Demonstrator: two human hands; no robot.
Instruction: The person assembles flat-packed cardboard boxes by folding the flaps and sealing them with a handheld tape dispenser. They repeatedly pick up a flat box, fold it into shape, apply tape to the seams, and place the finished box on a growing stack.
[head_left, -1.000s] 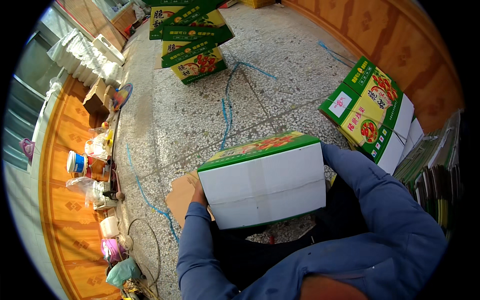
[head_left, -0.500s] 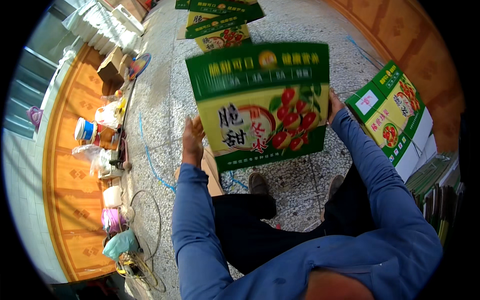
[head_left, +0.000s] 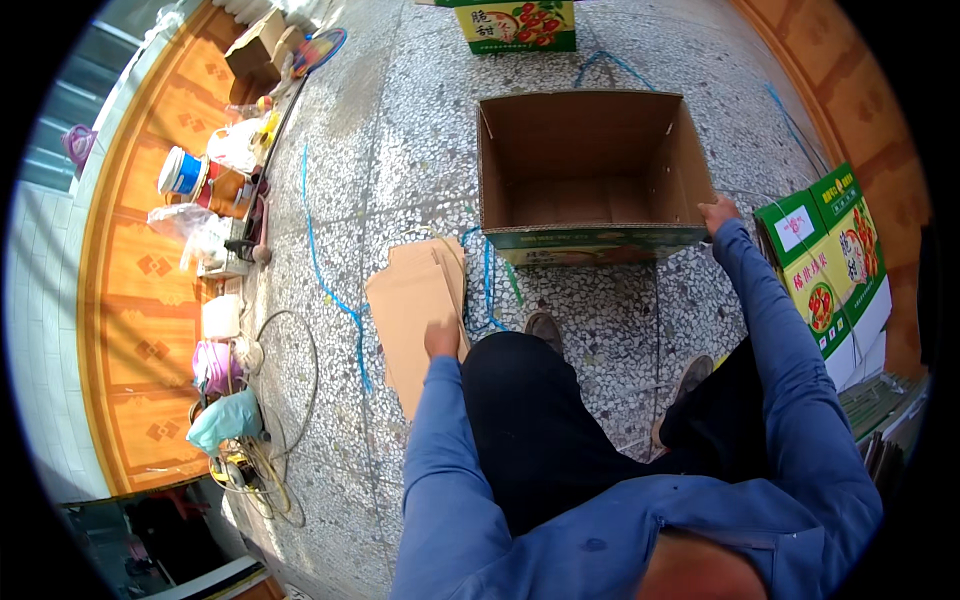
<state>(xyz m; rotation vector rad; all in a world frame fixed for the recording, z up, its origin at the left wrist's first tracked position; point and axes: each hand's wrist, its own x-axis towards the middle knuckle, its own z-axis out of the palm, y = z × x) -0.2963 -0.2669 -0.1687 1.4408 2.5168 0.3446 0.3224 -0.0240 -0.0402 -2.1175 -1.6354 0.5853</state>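
An open-topped cardboard box (head_left: 600, 244), brown inside with green printed outside, stands on the floor in front of me, its opening showing bare brown walls. My right hand (head_left: 718, 213) is closed on the box's right near corner. Left of my knee lies a stack of flat brown cardboard sheets (head_left: 410, 300). My left hand (head_left: 441, 338) is at the right side of that stack, its fingers curled in on a sheet; the fingertips are hidden.
A similar printed carton (head_left: 520, 28) stands farther ahead. At the right, tied green-and-white flattened cartons (head_left: 815, 260) lean by the wooden wall. Blue strapping (head_left: 340, 305) lies loose on the speckled floor. Along the left wall are buckets (head_left: 182, 172), bags and a coiled hose (head_left: 290, 330).
The box, held up between both hands before, now rests on the floor with its opening showing. My left hand has left it and moved down to the cardboard sheets; my right stays on it.
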